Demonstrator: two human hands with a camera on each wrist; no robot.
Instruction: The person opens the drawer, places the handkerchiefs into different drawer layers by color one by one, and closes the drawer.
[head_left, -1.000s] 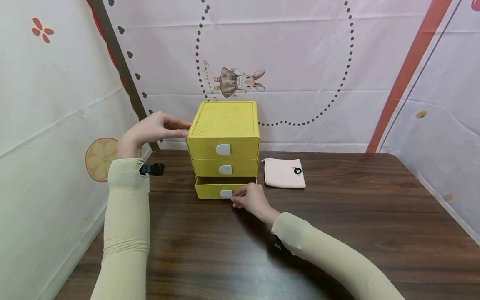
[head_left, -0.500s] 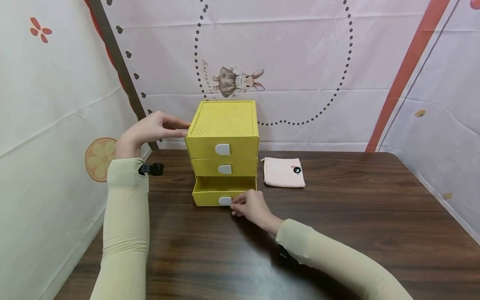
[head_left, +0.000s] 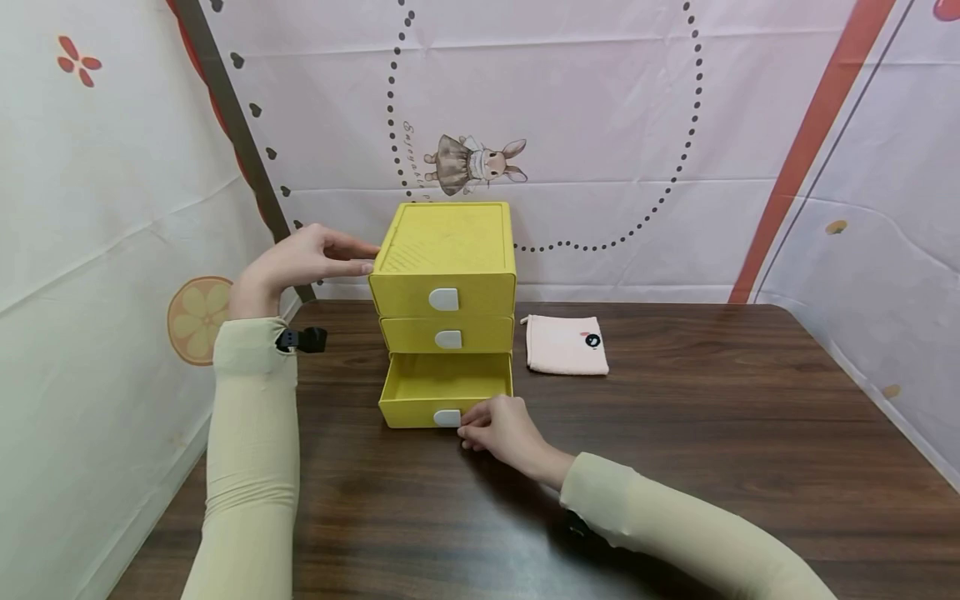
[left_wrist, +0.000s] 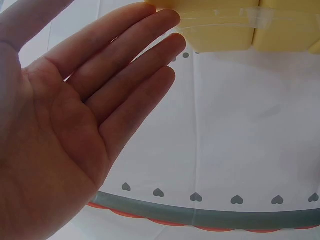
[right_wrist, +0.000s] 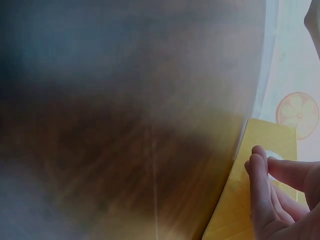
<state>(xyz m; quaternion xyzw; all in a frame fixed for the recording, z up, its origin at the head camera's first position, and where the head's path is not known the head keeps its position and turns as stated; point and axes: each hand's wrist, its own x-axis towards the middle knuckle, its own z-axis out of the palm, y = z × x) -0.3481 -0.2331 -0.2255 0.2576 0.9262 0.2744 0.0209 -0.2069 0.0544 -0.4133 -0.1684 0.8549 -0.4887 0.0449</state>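
A yellow three-drawer cabinet (head_left: 452,237) stands near the back of the table. Its bottom drawer (head_left: 407,414) is pulled well out, and a bare yellow floor shows inside. With thumb and fingers, my right hand (head_left: 510,437) pinches the white drawer handle (head_left: 446,418) at its right edge. In the right wrist view, that pinch appears against the yellow drawer front (right_wrist: 272,131). At the upper left side of the cabinet, my left hand (head_left: 303,257) rests its fingertips. Those fingers look nearly straight in the left wrist view, the fingertips (left_wrist: 172,45) by the yellow wall.
Right of the cabinet lies a flat pink zipped pouch (head_left: 566,346) with a round black mark. The two upper drawers (head_left: 405,293) are closed. Printed cloth (head_left: 600,108) hangs behind and at both sides of the dark wooden table (head_left: 420,517).
The bottom drawer has slid further out toward me, with my right hand moving along at its handle. My left hand has stayed at the cabinet's side.
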